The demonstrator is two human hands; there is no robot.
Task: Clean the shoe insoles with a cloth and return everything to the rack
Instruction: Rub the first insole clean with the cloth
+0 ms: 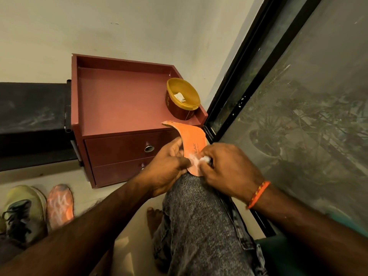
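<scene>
An orange insole (191,140) lies bent over my raised knee, its toe end curling up toward the cabinet. My left hand (169,168) grips its heel end, thumb pressed on the top face. My right hand (227,168) pinches a small white cloth (205,158) against the insole near the printed letters. A second orange insole (59,206) lies on the floor at the lower left, beside a green shoe (23,208) with dark laces.
A red-brown two-drawer cabinet (123,148) stands against the wall, with a yellow tub (182,100) holding a white scrap on its top tray. A black rack shelf (31,116) is at the left. A dark-framed window screen (298,116) runs along the right.
</scene>
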